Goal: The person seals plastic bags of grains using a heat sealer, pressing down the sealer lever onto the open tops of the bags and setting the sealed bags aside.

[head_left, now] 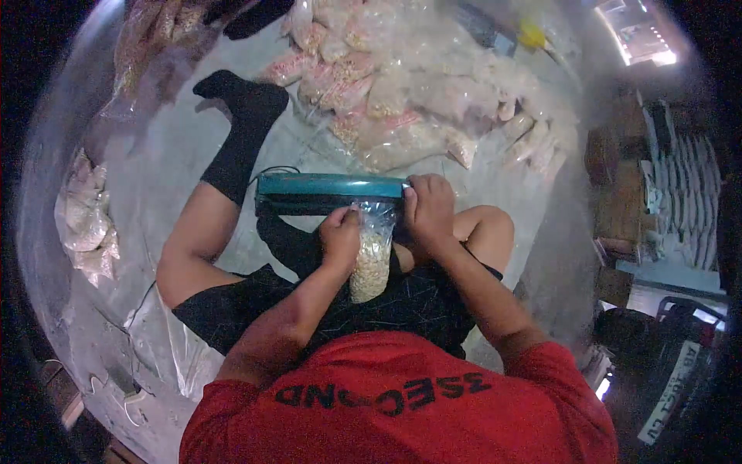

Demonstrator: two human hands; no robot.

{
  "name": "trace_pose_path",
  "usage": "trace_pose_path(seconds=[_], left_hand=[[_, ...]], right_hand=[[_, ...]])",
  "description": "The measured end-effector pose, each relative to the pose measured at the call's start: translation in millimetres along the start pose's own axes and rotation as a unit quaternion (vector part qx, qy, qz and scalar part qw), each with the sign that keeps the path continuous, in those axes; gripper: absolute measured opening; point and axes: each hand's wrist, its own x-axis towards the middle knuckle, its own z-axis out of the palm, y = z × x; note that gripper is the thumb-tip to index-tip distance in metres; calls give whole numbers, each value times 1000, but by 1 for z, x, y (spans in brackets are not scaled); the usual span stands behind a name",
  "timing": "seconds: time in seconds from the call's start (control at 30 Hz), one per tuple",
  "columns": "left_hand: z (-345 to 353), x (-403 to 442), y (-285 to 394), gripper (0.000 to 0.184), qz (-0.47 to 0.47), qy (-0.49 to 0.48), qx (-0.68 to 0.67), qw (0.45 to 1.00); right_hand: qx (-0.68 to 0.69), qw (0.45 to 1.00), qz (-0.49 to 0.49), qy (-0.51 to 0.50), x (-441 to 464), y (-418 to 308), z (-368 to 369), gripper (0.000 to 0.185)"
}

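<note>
A clear plastic bag (371, 267) filled with pale pieces hangs upright in front of my lap, its top edge at a teal bar-shaped device (332, 185). My left hand (341, 236) is closed on the upper left side of this bag. Around the right end of the teal device, my right hand (430, 207) has its fingers wrapped, beside the bag's top right corner. The device lies crosswise between my legs, and a thin black cable loops at its left end. The very top of the bag is hidden by the device.
Many filled clear bags (386, 100) are heaped beyond the device. More bags (85, 213) lie at the left on the grey sheet (154, 170). My black-socked foot (247, 100) rests at upper left. Stacked packets (688, 201) and a black chair (680, 371) stand at the right.
</note>
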Motion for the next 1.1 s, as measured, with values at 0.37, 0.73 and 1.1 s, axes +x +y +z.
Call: trace_pose_path(seconds=[0.37, 0.73, 1.1], left_hand=[[-6, 15, -25, 22, 17, -48, -60, 997], [-10, -44, 9, 19, 34, -93, -52, 994], [-30, -154, 78, 19, 53, -130, -126, 982]], right_hand=[[-17, 995, -66, 78, 23, -35, -74, 26], [167, 947, 260, 84, -99, 20, -31, 50], [424, 780, -138, -440, -98, -37, -49, 78]])
